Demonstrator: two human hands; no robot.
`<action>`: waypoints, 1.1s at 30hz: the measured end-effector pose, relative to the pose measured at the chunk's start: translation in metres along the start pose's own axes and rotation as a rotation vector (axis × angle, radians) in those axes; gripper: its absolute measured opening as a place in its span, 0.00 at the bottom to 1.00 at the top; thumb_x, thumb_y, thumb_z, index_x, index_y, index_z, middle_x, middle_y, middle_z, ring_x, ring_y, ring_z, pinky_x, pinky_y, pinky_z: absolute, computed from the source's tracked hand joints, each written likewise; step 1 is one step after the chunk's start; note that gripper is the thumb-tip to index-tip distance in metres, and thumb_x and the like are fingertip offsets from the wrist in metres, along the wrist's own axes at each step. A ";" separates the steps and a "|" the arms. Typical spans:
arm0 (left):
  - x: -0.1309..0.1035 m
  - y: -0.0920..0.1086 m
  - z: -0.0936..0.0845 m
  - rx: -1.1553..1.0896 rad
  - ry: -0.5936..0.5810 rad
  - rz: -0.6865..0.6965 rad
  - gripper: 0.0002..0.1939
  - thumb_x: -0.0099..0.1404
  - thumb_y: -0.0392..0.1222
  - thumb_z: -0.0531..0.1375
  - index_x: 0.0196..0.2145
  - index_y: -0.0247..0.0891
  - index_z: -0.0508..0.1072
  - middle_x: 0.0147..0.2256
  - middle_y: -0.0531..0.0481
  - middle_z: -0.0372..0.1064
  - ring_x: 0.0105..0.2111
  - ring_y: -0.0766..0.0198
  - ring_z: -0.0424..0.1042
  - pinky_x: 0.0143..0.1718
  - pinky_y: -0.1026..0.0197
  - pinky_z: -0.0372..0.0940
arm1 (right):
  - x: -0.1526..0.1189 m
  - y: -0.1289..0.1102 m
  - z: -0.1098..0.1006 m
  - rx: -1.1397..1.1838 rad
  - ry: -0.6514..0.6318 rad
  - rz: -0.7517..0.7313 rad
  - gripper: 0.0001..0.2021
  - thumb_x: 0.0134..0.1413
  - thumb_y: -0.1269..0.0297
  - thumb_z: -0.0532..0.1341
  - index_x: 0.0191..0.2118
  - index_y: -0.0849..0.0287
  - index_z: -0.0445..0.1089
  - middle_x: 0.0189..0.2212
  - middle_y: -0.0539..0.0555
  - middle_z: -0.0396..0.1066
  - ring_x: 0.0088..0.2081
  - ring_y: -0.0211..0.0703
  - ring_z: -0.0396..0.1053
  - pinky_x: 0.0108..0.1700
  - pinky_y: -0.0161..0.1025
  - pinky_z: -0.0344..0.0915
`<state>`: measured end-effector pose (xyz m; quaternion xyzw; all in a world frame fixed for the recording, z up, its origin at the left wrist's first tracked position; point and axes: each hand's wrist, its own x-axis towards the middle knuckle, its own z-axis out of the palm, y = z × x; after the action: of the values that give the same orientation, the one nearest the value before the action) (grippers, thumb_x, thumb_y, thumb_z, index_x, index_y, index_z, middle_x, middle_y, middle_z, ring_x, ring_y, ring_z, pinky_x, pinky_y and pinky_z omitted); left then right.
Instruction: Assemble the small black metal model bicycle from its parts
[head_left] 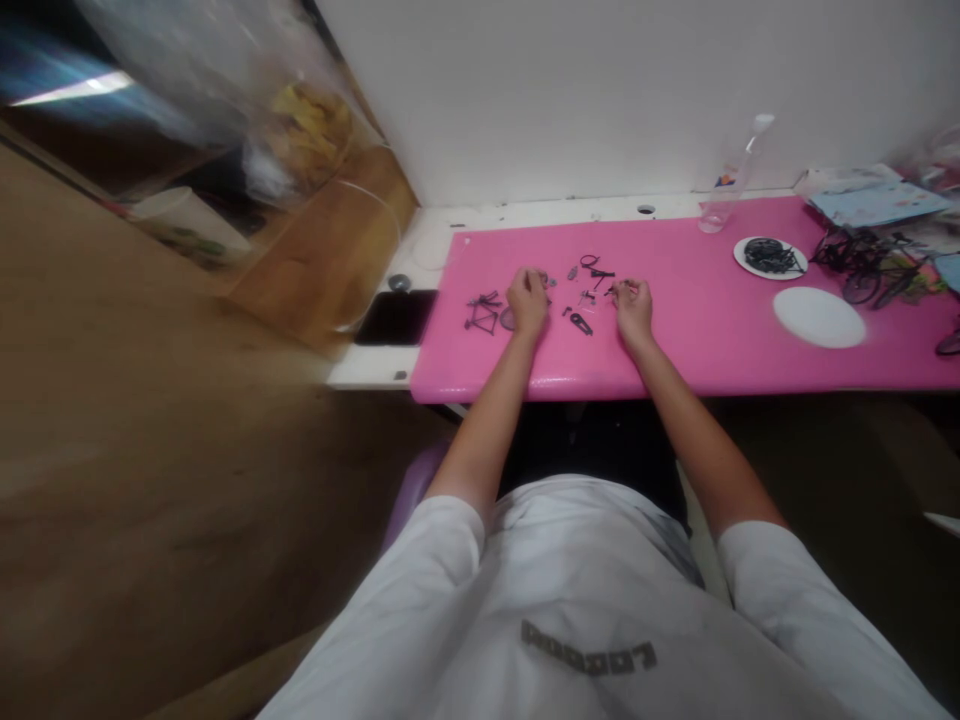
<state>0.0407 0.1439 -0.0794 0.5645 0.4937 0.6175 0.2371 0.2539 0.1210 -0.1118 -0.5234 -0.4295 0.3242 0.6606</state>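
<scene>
My left hand [529, 300] is over the pink mat with its fingers bent together. A small grey part [550, 281] shows by its fingertips; whether it is gripped is unclear. My right hand [634, 308] pinches a small dark part [610, 291], too small to name. Between the hands lie a black part with a ring [590, 262], a long black piece [581, 323] and several tiny pieces [587, 298]. Left of my left hand is a black miniature bicycle frame [484, 314]. A small wheel [508, 318] is partly hidden by that hand.
A plate of black parts [769, 257], a white disc-shaped plate or lid [819, 317] and a clear bottle [726, 190] stand to the right. Piled miniature bicycles [862, 265] lie farther right. A black flat object [395, 318] is at the left table end. A wall rises behind.
</scene>
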 end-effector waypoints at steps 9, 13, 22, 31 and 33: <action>-0.008 0.005 0.008 0.321 -0.499 0.286 0.17 0.69 0.43 0.64 0.52 0.39 0.83 0.57 0.38 0.80 0.59 0.46 0.77 0.67 0.44 0.67 | 0.000 -0.002 -0.001 -0.013 0.113 -0.056 0.20 0.68 0.39 0.64 0.47 0.50 0.64 0.46 0.57 0.80 0.53 0.48 0.81 0.56 0.48 0.79; -0.012 0.007 0.013 0.382 -0.713 0.388 0.26 0.65 0.47 0.68 0.60 0.40 0.82 0.70 0.35 0.69 0.72 0.37 0.65 0.75 0.35 0.55 | 0.000 -0.005 0.000 0.015 0.118 -0.059 0.19 0.68 0.41 0.64 0.46 0.50 0.64 0.50 0.58 0.80 0.57 0.48 0.81 0.57 0.48 0.78; -0.010 0.004 0.013 0.317 -0.635 0.394 0.09 0.64 0.38 0.63 0.40 0.39 0.83 0.48 0.38 0.81 0.54 0.45 0.76 0.65 0.44 0.67 | 0.000 -0.005 0.000 0.044 0.114 -0.059 0.18 0.67 0.43 0.65 0.46 0.50 0.65 0.51 0.59 0.81 0.57 0.47 0.81 0.61 0.50 0.75; -0.009 -0.003 0.014 0.338 -0.583 0.351 0.20 0.64 0.38 0.61 0.52 0.37 0.83 0.46 0.39 0.81 0.50 0.47 0.75 0.60 0.46 0.69 | 0.000 -0.001 -0.002 0.048 0.103 -0.092 0.18 0.66 0.42 0.65 0.46 0.50 0.65 0.51 0.60 0.81 0.55 0.48 0.81 0.59 0.50 0.76; -0.008 -0.001 0.015 0.362 -0.596 0.341 0.22 0.64 0.38 0.61 0.55 0.36 0.82 0.48 0.39 0.81 0.51 0.46 0.76 0.61 0.45 0.69 | 0.001 0.001 -0.003 0.032 0.091 -0.106 0.19 0.66 0.40 0.64 0.47 0.50 0.65 0.52 0.61 0.81 0.55 0.49 0.81 0.61 0.51 0.75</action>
<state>0.0564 0.1427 -0.0861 0.8260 0.4032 0.3596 0.1607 0.2574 0.1207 -0.1127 -0.5037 -0.4209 0.2711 0.7040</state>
